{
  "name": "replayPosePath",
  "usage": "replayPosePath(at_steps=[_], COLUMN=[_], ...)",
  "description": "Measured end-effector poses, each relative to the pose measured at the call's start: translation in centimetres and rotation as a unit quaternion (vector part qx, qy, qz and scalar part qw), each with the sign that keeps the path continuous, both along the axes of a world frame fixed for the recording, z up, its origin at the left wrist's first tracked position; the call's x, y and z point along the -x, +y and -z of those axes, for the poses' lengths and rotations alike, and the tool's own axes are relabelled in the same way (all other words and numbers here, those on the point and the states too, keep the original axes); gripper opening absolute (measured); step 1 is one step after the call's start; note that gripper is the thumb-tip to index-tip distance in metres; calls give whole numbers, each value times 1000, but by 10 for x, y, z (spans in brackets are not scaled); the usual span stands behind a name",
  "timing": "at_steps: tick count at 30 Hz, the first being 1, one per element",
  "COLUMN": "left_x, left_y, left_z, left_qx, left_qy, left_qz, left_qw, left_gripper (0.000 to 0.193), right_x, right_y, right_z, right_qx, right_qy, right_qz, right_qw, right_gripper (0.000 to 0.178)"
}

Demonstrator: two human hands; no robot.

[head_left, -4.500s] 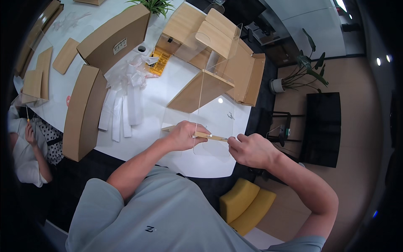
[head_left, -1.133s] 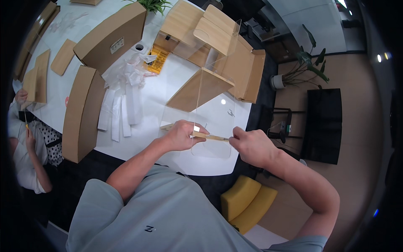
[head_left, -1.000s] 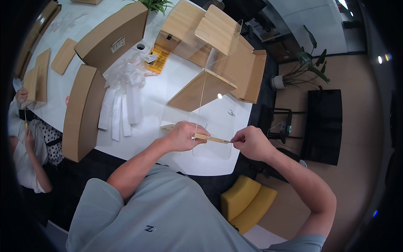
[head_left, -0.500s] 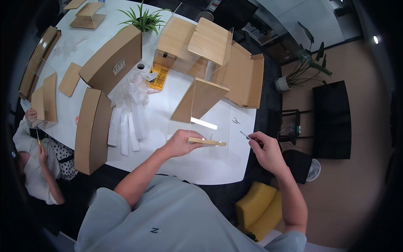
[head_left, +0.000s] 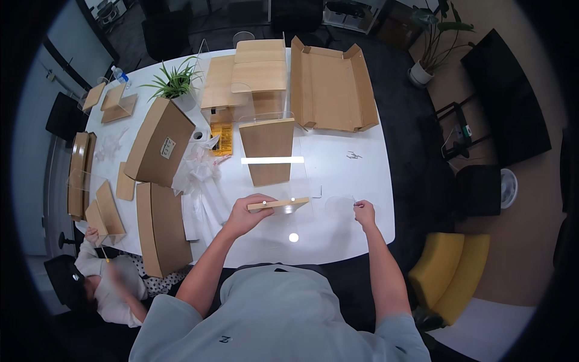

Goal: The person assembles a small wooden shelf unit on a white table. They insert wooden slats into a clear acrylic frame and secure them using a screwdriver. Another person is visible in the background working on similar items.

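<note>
My left hand [head_left: 244, 216] is closed around the left end of a narrow wooden board [head_left: 280, 204], seen nearly edge-on, with bright round fittings along it. A clear acrylic panel adjoins this board; its outline is faint. Beyond it, a larger wooden board [head_left: 267, 148] belongs to the same clear-sided piece, and a white strip of light crosses it. Off to the right, my right hand [head_left: 364, 215] pinches a small slim metal piece [head_left: 356, 205] over the table; its kind is too small to tell. Between the hands is a thin L-shaped metal piece [head_left: 318, 192].
Several small metal pieces [head_left: 354, 155] lie on the white table [head_left: 362, 181]. An open cardboard box [head_left: 335, 84], a wood-and-acrylic stand [head_left: 259, 69], a yellow packet [head_left: 221, 140], plastic wrap [head_left: 199, 169] and a potted plant [head_left: 175, 81] surround the work. At left another person [head_left: 114, 283] handles boards.
The view has turned, so the table sits straighter. My right hand has lowered slightly with its small metal piece. My left hand keeps its hold on the board.
</note>
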State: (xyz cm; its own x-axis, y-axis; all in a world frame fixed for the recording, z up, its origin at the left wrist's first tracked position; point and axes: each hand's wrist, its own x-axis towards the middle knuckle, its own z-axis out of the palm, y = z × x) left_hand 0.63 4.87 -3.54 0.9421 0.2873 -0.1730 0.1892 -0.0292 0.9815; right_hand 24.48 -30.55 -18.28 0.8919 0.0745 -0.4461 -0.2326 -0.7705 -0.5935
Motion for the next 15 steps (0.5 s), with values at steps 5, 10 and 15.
replayPosePath(at_steps=[5,10,15], left_x=[7,7,6], left_y=[-7,-17,-23], left_z=[-1,-4,-11], left_qx=[-48,-56,-63], left_qy=[79,106,146], left_qz=[-18,-36,-59], left_qw=[996,992,986], left_gripper=[24,25,26], right_x=[-21,-53,-74], right_y=[27,67,81], right_z=[48,45,38], right_qx=[73,62,115], right_qy=[-85,-79,-111], right_qz=[-99,-135,-229], right_qw=[989,986,960], right_gripper=[18,15,15])
